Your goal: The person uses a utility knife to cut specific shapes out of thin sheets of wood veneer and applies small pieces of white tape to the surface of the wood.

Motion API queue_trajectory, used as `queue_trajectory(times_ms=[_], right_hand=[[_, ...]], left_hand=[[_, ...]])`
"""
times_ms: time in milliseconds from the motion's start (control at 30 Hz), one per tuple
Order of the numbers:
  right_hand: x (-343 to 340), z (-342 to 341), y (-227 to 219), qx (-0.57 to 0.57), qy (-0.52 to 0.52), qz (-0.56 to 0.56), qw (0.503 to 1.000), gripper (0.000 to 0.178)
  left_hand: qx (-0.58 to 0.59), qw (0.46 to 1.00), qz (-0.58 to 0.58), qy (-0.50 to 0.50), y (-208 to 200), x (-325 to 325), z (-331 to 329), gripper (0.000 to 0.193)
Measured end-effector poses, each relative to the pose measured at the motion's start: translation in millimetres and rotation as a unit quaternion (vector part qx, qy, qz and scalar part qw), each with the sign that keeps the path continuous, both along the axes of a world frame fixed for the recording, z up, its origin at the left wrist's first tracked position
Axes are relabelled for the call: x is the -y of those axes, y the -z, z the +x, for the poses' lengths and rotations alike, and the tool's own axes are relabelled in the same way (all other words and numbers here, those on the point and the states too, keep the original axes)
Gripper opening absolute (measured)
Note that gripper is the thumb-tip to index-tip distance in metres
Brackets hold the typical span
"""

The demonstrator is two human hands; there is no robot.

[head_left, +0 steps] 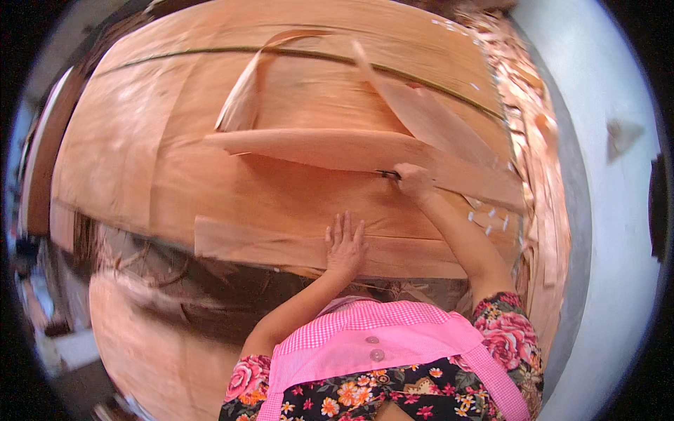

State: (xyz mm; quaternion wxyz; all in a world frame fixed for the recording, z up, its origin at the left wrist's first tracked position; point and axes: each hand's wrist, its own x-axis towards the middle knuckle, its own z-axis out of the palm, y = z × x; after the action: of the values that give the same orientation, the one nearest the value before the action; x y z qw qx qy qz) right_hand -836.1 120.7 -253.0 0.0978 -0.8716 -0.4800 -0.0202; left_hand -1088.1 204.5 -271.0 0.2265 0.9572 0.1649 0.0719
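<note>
Broad sheets of thin, orange-brown wood veneer (182,168) cover the work surface before me. My left hand (345,245) lies flat with its fingers spread, pressing on a long veneer strip (421,254) along the near edge. Farther forward and to the right, my right hand (415,179) is closed around a small black tool (387,174), whose exact kind is too blurred to make out. Just beyond that hand, a long loose piece of veneer (316,146) rises off the sheet, its near edge bowed.
A curled veneer strip (242,98) and a slanting one (435,123) lie farther off. Veneer scraps (540,133) heap along the right side, beside a pale wall (611,210). Behind the near edge is a dark gap, with another veneer stack (154,344) at the lower left.
</note>
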Motion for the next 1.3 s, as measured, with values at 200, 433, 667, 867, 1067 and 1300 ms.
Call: queue_trajectory(times_ms=[200, 433, 667, 867, 1067, 1300], right_hand=[[-17.7, 6.1, -11.3, -0.101, 0.054, 0.108, 0.988, 0.014], [-11.9, 93.4, -47.0, -0.016, 0.334, 0.208, 0.919, 0.039], [25.1, 163.1, -55.3, -0.120, 0.346, 0.066, 0.928, 0.031], [-21.2, 25.3, -94.6, -0.152, 0.123, -0.031, 0.980, 0.021], [-8.9, -9.7, -78.5, -0.200, 0.062, 0.105, 0.972, 0.016], [-43.5, 33.1, -36.2, 0.012, -0.010, 0.200, 0.980, 0.011]], left_hand=[[0.128, 0.955, 0.128, 0.235, 8.0, -20.4, 2.5, 0.045], [0.073, 0.961, 0.082, 0.253, -1.2, -31.7, 1.2, 0.039], [0.037, 0.959, 0.119, 0.256, -5.2, -32.3, 1.0, 0.036], [0.037, 0.959, 0.133, 0.248, 8.8, -39.3, 2.4, 0.030], [0.033, 0.952, 0.165, 0.254, 16.3, -49.8, -11.2, 0.029], [0.056, 0.955, 0.167, 0.240, 8.2, -38.6, -4.7, 0.025]])
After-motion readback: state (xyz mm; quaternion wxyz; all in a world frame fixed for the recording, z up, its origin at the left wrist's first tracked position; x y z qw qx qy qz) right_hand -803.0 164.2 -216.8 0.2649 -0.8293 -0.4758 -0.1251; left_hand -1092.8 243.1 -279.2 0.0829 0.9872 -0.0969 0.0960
